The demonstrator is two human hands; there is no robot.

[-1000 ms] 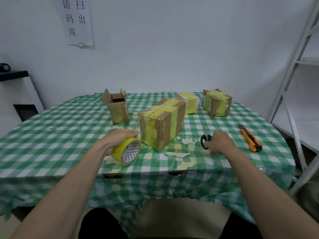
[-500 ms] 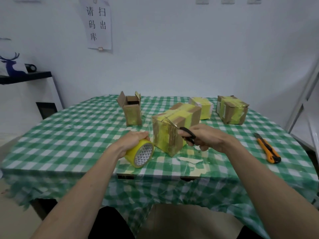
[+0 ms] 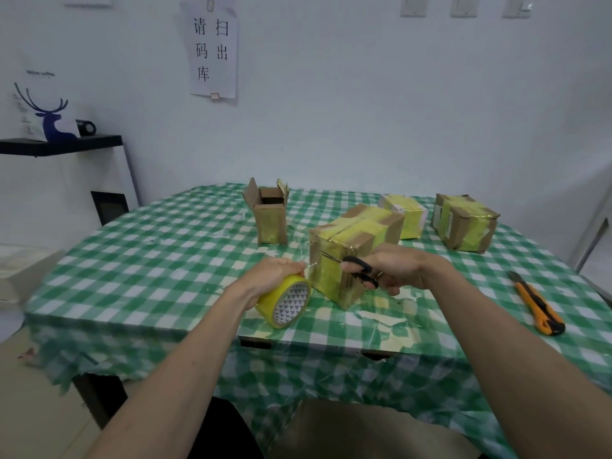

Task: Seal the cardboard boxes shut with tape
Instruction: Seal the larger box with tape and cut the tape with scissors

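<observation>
Left hand (image 3: 276, 276) gripped yellow tape roll (image 3: 285, 303) near table's (image 3: 139, 276) front edge, right hand (image 3: 395, 271) held black scissors (image 3: 356, 268) against taped cardboard box (image 3: 351, 250).

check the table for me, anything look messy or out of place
Yes. Loose scraps of tape litter the checked tablecloth in front of the box being taped. The small box farther back stands with its flaps open, not sealed. An orange utility knife lies loose near the right edge.
</observation>
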